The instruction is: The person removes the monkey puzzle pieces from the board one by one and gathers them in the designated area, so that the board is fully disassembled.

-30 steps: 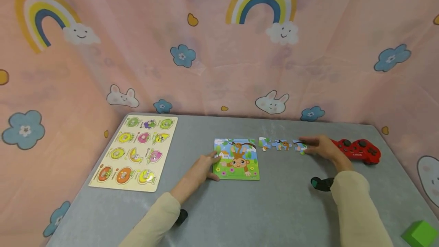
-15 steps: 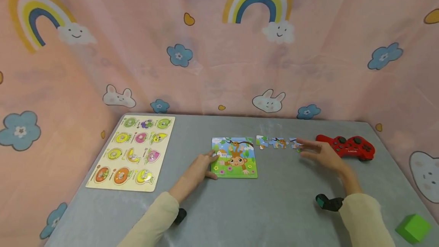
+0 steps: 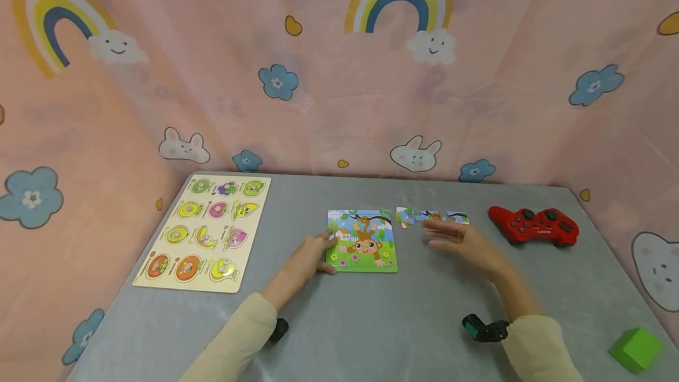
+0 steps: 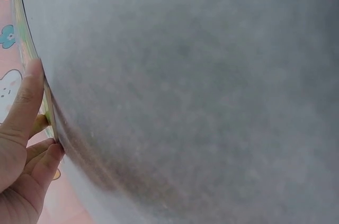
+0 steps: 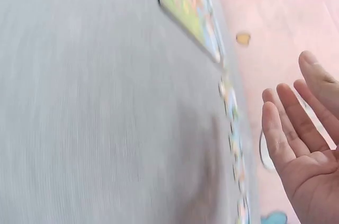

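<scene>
A square monkey puzzle (image 3: 363,252) lies flat on the grey table. My left hand (image 3: 310,255) grips its left edge; in the left wrist view the thumb and fingers of that hand (image 4: 26,144) hold the puzzle's edge (image 4: 48,102). To the puzzle's right, several loose pieces stand in a row, among them a left piece (image 3: 405,215) and a right piece (image 3: 458,216). My right hand (image 3: 467,246), fingers extended and holding nothing, hovers just in front of them, partly covering the middle piece. The right wrist view shows that hand (image 5: 304,134) beside the row of pieces (image 5: 235,144).
A cream fruit board (image 3: 204,233) lies at the table's left. On the right sits a red game controller (image 3: 536,226), with a green block (image 3: 635,350) near the front right corner. Patterned pink cloth (image 3: 339,105) hangs behind the table.
My right hand has moved left from the rightmost piece, uncovering it and the controller. My left hand has stayed at the puzzle's left edge.
</scene>
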The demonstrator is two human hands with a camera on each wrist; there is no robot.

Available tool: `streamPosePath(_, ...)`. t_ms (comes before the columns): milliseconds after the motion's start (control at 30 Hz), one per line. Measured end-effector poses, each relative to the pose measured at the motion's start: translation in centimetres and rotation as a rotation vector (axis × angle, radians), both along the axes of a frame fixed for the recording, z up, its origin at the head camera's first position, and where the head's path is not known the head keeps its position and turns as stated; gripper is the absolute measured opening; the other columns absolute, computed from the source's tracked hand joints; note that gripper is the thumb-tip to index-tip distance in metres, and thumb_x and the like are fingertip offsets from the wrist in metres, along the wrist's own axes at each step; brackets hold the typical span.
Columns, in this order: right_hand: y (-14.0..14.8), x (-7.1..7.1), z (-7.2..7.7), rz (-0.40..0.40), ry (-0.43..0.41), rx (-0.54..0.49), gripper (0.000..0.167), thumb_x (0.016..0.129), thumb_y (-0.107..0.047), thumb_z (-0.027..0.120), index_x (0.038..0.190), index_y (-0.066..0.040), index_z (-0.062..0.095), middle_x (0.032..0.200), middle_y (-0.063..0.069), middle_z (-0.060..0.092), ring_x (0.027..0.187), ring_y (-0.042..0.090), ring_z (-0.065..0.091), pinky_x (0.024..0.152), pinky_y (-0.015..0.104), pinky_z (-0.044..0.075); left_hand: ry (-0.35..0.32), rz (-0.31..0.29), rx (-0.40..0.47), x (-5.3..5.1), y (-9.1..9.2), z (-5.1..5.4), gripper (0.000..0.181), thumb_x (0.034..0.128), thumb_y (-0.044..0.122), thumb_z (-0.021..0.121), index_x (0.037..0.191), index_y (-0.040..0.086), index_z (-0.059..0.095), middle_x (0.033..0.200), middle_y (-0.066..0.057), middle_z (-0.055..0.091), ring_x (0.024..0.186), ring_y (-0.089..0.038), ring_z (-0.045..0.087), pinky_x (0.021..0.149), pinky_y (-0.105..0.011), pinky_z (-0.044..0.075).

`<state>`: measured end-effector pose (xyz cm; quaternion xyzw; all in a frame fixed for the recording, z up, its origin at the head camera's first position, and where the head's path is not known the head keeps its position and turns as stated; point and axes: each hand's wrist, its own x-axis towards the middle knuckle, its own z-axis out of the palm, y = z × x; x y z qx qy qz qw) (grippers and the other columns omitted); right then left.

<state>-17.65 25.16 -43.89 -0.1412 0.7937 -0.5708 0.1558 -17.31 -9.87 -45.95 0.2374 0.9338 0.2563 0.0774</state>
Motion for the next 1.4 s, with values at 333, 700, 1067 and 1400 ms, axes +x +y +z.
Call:
streamPosePath(333, -6.5, -1.7, -2.0, 0.068, -0.080, -0.147, 0.052, 0.092, -0.011, 0.065, 0.138, 0.004, 0.047, 0.143, 0.021, 0.045, 0.127, 0.030, 0.049, 0.092, 0.020, 0.047, 0.025, -0.013, -0.012, -0.1, 0.0, -0.1, 0.072, 0.0660, 0.018, 0.083, 0.127, -0.010, 0.056, 0.138, -0.030, 0.045, 0.122, -0.045, 0.048, 0.098, -0.044, 0.044)
streamPosePath(700, -14.4, -2.9, -3.2, 0.026, -0.001, -0.137, 0.048, 0.091, -0.001, 0.063, 0.136, 0.008, 0.047, 0.134, 0.027, 0.051, 0.119, 0.040, 0.052, 0.093, 0.041, 0.049, 0.007, -0.008, -0.019, -0.3, 0.0, -0.1, 0.072, 0.0673, 0.020, 0.083, 0.128, -0.007, 0.056, 0.139, -0.029, 0.045, 0.121, -0.044, 0.050, 0.097, -0.044, 0.045)
streamPosePath(1067, -16.2, -3.2, -3.7, -0.059, 0.110, 0.097, 0.036, 0.080, 0.005, 0.074, 0.114, 0.006, 0.065, 0.098, 0.014, 0.062, 0.080, 0.015, 0.052, 0.071, 0.020, 0.047, 0.019, -0.127, -0.042, -0.8, -1.0, 0.2, 0.066, 0.0741, 0.022, 0.080, 0.130, -0.004, 0.056, 0.140, -0.031, 0.042, 0.122, -0.042, 0.050, 0.097, -0.044, 0.045)
streamPosePath(1400, -16.4, -3.0, -3.6, -0.082, 0.130, 0.111, 0.034, 0.076, 0.008, 0.076, 0.109, 0.008, 0.066, 0.101, 0.018, 0.064, 0.075, 0.018, 0.053, 0.067, 0.020, 0.047, -0.079, -0.251, -0.095, -0.7, -1.8, 0.8, 0.040, 0.0900, 0.021, 0.067, 0.129, 0.017, 0.062, 0.149, -0.032, 0.024, 0.125, -0.041, 0.046, 0.100, -0.044, 0.043)
